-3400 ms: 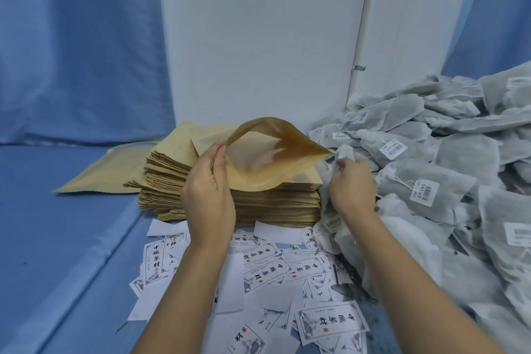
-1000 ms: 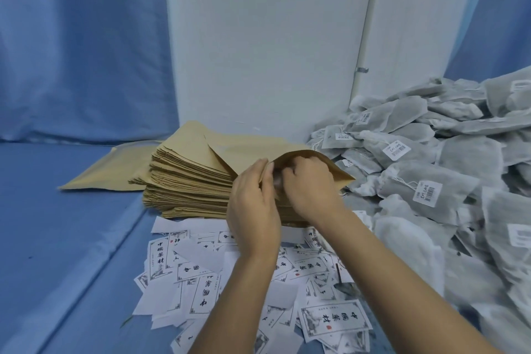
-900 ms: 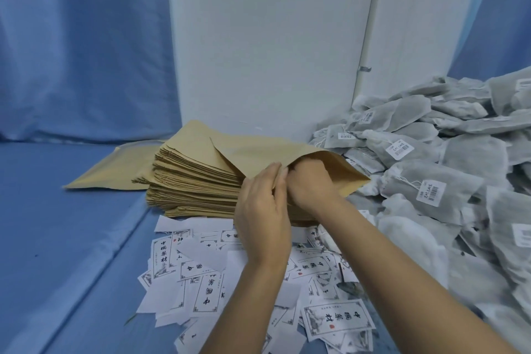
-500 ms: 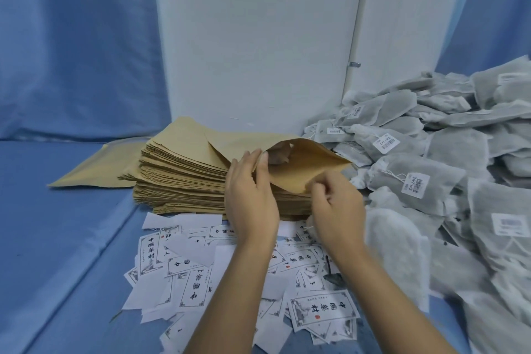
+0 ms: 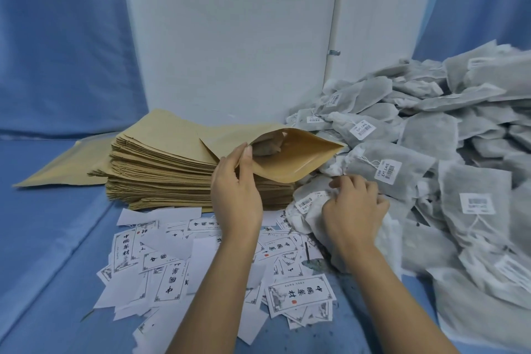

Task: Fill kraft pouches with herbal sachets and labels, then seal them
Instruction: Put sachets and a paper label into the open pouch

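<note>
Hands mid-fill: L hand (image 5: 235,195) pinches kraft pouch (image 5: 298,158) open, R hand (image 5: 355,207) grips sachet (image 5: 305,217) just right; next prob. lift it in.

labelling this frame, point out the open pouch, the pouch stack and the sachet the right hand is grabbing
open pouch (image 5: 298,158): head view, inner face of its lower wall
pouch stack (image 5: 161,181): head view, layered front edge
grabbed sachet (image 5: 310,215): head view, crumpled white left end

forearms, left hand (image 5: 237,195) and right hand (image 5: 355,211) are all bare.
</note>
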`<action>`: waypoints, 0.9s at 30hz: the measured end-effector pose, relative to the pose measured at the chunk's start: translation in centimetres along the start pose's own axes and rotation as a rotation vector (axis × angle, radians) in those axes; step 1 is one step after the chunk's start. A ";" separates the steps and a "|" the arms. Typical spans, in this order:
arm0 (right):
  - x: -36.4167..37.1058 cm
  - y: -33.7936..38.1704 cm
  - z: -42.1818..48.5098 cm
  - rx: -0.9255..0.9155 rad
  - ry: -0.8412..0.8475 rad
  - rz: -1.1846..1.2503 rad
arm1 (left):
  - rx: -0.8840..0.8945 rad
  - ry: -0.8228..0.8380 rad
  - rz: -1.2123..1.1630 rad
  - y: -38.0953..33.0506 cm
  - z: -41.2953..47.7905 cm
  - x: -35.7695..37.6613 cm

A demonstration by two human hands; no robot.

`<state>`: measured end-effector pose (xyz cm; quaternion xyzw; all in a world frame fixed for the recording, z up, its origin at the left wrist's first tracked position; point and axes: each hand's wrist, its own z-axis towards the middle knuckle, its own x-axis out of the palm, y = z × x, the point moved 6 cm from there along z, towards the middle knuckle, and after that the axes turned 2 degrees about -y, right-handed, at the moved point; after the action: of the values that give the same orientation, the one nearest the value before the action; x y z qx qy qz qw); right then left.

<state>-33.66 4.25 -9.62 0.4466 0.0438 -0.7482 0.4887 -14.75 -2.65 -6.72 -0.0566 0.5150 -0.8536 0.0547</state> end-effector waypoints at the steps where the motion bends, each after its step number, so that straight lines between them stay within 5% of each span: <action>1: 0.1 -0.1 0.1 -0.011 0.014 0.010 | 0.000 0.002 0.000 0.0 0.0 0.0; 11: -2.5 2.7 0.4 -0.241 -0.084 0.524 | 0.011 0.000 0.003 0.1 -0.1 -0.1; 14: -2.4 3.2 0.6 -0.287 0.027 0.573 | 0.014 0.001 -0.007 0.1 0.0 -0.2; 19: 1.0 1.5 1.0 -0.265 0.347 0.063 | 0.024 0.008 0.005 0.2 0.0 -0.3; 27: 1.5 1.6 0.4 -0.338 0.562 -0.195 | 0.025 0.018 0.011 0.4 0.2 -0.4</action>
<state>-32.83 2.16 -9.87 0.5416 0.3427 -0.6213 0.4508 -14.32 -2.93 -6.99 -0.0456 0.5052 -0.8600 0.0554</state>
